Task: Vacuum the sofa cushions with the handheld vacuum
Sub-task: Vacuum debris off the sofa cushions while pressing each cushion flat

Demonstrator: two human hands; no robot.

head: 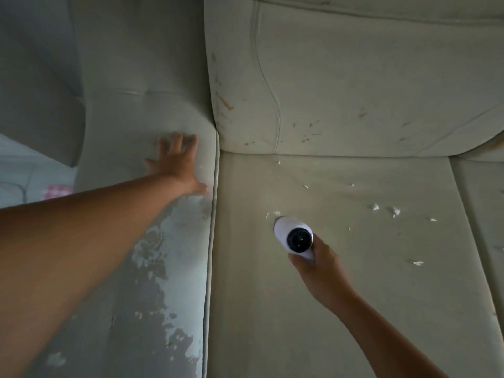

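Right hand [319, 264] gripped the white handheld vacuum [293, 236], fingers curled round its handle, nozzle down on the seat cushion [341, 268] among white scraps [395, 211]. Left hand [177, 162] lay flat, fingers spread, on the worn armrest [152, 241].

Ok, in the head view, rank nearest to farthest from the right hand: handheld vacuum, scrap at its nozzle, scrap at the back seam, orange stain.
1. handheld vacuum, gripped by the right hand.
2. nozzle scrap, just ahead of it.
3. seam scrap, farther back.
4. orange stain, on the back cushion, upper left.
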